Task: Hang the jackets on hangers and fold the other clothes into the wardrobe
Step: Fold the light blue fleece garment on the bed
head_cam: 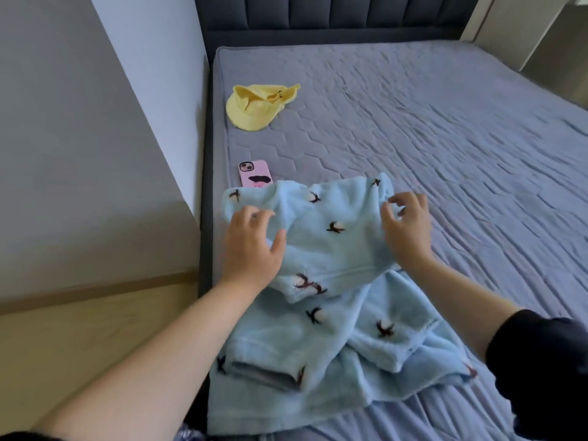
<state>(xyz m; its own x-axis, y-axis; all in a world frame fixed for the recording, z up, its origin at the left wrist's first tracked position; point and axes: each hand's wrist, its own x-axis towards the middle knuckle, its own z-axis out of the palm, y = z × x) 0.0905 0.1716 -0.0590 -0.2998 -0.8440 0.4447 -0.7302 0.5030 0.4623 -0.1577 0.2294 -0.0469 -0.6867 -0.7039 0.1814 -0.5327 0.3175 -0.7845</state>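
Flat left hand (251, 246), fingers apart, should pin the blue garment (334, 253) while the right hand (409, 232), grip unclear, squares its right edge.

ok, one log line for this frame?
step: folding | left hand: flat on blue garment | right hand: curled at its right edge, grip unclear | bed: phone, yellow hat
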